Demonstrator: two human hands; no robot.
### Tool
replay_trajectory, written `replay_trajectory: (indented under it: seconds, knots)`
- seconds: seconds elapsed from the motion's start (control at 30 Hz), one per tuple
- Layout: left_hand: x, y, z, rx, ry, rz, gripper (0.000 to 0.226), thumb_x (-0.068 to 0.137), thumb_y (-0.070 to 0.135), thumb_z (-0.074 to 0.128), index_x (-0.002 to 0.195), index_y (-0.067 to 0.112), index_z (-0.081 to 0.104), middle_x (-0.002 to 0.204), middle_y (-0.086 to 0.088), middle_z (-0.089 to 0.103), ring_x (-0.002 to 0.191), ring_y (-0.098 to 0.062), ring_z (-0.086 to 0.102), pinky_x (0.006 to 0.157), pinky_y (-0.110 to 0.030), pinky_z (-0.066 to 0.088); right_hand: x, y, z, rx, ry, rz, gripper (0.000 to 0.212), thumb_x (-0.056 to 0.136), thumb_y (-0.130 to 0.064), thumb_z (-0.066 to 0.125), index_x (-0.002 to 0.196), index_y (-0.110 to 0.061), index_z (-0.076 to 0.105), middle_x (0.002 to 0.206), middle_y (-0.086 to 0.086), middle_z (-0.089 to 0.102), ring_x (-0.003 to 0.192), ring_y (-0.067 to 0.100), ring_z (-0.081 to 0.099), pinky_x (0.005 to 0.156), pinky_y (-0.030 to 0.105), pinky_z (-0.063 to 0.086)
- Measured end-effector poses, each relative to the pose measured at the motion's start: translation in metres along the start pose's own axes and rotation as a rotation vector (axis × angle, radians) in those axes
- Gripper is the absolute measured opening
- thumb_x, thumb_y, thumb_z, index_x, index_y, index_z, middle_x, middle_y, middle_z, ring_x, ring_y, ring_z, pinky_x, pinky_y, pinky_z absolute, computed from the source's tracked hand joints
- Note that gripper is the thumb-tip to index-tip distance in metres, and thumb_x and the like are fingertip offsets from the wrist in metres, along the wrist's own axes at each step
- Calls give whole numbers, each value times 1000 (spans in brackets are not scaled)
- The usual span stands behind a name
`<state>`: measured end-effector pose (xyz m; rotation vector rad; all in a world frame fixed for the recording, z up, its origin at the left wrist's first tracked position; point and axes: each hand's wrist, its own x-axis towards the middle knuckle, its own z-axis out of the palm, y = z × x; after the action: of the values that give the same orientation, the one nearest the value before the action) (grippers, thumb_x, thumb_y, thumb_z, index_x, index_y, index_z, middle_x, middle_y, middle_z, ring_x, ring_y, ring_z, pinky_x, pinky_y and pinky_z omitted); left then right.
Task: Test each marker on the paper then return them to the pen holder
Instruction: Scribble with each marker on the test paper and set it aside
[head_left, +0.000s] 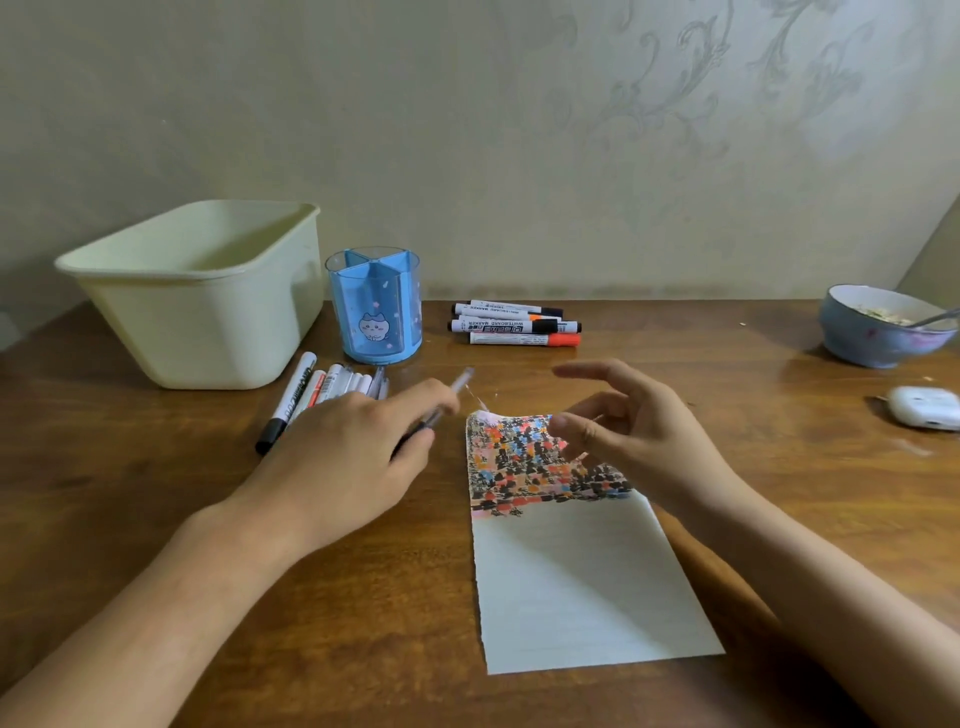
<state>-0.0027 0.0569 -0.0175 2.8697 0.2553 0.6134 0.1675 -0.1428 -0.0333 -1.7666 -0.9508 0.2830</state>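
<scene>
Starting at the upper left of the frame, a cream plastic bin (202, 291) sits on the wooden worktop (156, 499), and just right of it stands the blue pen holder (375, 306), its divided compartments showing no markers. Below these, a loose pile of markers (322, 389) lies on the worktop, partly hidden by the left hand (358, 457), whose fingers are curled round a blurred marker (447, 400) pointing up and to the right. Right of the pen holder, four more whiteboard markers (517, 325) lie side by side near the wall. At lower centre the paper (566, 561) lies flat, its upper part covered in black, orange, blue and pink test marks. Over that upper edge hangs the right hand (631, 426), fingers apart and loosely bent, gripping nothing. Far right sit a blue bowl (878, 332) with a spoon in it and a small white case (922, 408).
</scene>
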Motion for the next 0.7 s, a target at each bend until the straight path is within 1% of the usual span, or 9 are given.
replay_trajectory:
  seconds: [0.07,0.13,0.2,0.33,0.43,0.57,0.7]
  knots:
    - [1,-5,1,70,31,-84,11,100,31,49,103,41,52,63,12,58,58,-5,56,47,-18,32,0,1,-1,-40,0,9,45,80,-38,70,122,-21,65,86,-1,77,75,14,74,71,35,61]
    - [2,-10,1,107,60,-169,11,100,29,45,95,36,52,67,12,60,60,-4,55,47,-20,31,0,2,1,-67,-14,12,27,89,-31,67,113,-20,70,86,-3,78,74,13,74,69,30,58]
    - [3,-15,0,147,64,-239,13,99,26,42,91,33,50,67,11,58,60,-4,51,47,-21,27,0,4,2,-86,-21,12,16,95,-22,65,109,-20,71,85,-4,77,74,12,73,69,29,58]
    - [4,-26,-1,225,44,-311,14,97,25,38,88,30,47,73,7,59,64,-8,50,47,-24,25,-1,5,2,-120,-13,6,14,98,-15,61,105,-20,73,84,-5,77,74,12,73,71,31,60]
    - [4,-30,-1,232,3,-319,14,99,25,38,90,30,49,75,7,59,67,-8,51,50,-24,25,-1,6,3,-151,-12,-19,15,98,-14,60,102,-21,74,83,-5,77,74,12,73,72,33,61]
    - [3,-30,-1,254,-8,-302,14,99,30,40,92,31,51,80,9,61,72,-11,51,56,-28,26,-1,6,4,-173,-17,-29,16,98,-13,61,99,-22,74,82,-8,76,73,10,73,70,29,60]
    - [4,-29,-1,241,0,-297,15,100,36,42,99,34,57,91,8,66,79,-11,52,65,-29,32,-1,7,3,-186,-8,-40,16,98,-13,61,100,-21,75,82,-7,77,72,10,73,70,30,62]
